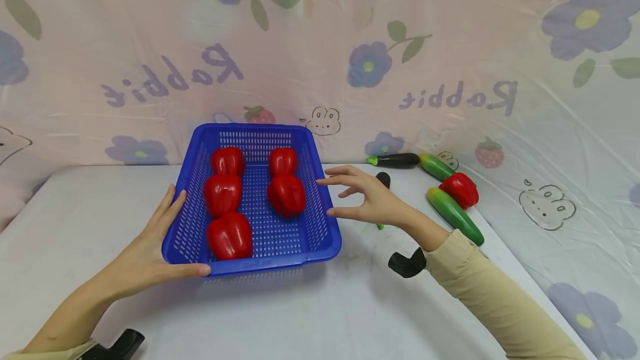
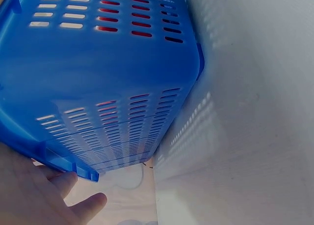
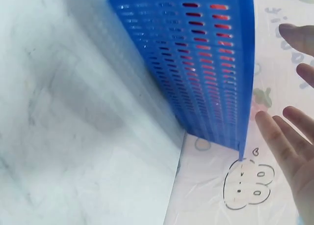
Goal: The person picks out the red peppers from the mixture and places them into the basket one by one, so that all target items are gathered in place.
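A blue plastic basket [image 1: 260,263] with slotted walls stands on the table, holding several red bell peppers [image 1: 230,236] in two columns. My left hand [image 1: 142,257] spans its front left corner in the head view, with the thumb along the front rim and the straight, spread fingers against the left rim. In the left wrist view, those fingers [image 2: 61,183] lie by the rim's outer edge. Beside the right rim hovers my right hand [image 1: 367,196], its fingers spread and holding nothing. The right wrist view shows a gap between that hand [image 3: 294,151] and the basket wall [image 3: 206,72].
On the right side of the table lie a dark eggplant [image 1: 397,160], two green cucumbers [image 1: 454,215] and another red bell pepper [image 1: 460,190]. A second eggplant [image 1: 383,178] is partly hidden behind my right hand. A patterned curtain [image 1: 300,60] hangs along the table's back edge.
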Demonstrator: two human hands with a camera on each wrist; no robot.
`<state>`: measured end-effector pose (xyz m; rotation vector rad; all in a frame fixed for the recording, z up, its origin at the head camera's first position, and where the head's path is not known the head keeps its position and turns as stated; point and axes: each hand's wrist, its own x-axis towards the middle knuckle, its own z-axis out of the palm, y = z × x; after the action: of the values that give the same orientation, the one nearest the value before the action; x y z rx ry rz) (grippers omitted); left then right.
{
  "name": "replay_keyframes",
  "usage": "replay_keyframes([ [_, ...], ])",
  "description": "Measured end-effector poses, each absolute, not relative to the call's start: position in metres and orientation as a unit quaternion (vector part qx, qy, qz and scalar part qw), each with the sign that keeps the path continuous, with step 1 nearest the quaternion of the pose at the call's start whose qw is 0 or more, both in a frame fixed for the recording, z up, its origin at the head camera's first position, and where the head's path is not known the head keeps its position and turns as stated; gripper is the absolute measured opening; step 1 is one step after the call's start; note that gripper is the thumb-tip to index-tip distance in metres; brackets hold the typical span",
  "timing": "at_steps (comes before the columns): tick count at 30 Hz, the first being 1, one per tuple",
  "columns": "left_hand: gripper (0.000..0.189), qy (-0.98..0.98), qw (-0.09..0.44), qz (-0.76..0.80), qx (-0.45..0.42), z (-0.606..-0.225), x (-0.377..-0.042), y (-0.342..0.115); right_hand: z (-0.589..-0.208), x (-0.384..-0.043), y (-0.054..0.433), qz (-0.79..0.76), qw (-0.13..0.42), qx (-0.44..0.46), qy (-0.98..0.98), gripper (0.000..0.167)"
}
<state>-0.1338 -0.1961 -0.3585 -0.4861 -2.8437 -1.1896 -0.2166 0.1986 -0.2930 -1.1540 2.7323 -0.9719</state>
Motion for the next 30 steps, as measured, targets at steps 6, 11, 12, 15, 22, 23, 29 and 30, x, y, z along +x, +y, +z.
replay_keyframes([
  [6,0.125,-0.911,0.012,-0.381,-0.158,-0.359,-0.134,-0.196,-0.298,-0.218,0.209,-0.314,0.006,-0.357,0.88,0.055],
  [11,0.124,-0.91,0.014,-0.383,-0.16,-0.36,-0.134,-0.196,-0.301,-0.22,0.217,-0.315,0.001,-0.349,0.882,0.055],
  [12,0.124,-0.909,0.015,-0.385,-0.16,-0.36,-0.134,-0.197,-0.302,-0.22,0.219,-0.315,0.001,-0.347,0.883,0.055],
  [15,0.124,-0.907,0.016,-0.388,-0.163,-0.36,-0.134,-0.197,-0.303,-0.221,0.225,-0.316,0.006,-0.334,0.888,0.054],
  [22,0.124,-0.907,0.013,-0.388,-0.161,-0.359,-0.134,-0.197,-0.307,-0.223,0.238,-0.307,0.009,-0.298,0.904,0.056],
  [23,0.124,-0.907,0.013,-0.388,-0.161,-0.359,-0.134,-0.197,-0.308,-0.224,0.24,-0.306,0.007,-0.296,0.905,0.056],
  [29,0.124,-0.909,0.012,-0.386,-0.158,-0.36,-0.135,-0.197,-0.311,-0.226,0.25,-0.304,0.001,-0.285,0.909,0.055],
  [30,0.124,-0.909,0.013,-0.386,-0.157,-0.36,-0.135,-0.197,-0.311,-0.226,0.252,-0.304,0.001,-0.281,0.91,0.056],
])
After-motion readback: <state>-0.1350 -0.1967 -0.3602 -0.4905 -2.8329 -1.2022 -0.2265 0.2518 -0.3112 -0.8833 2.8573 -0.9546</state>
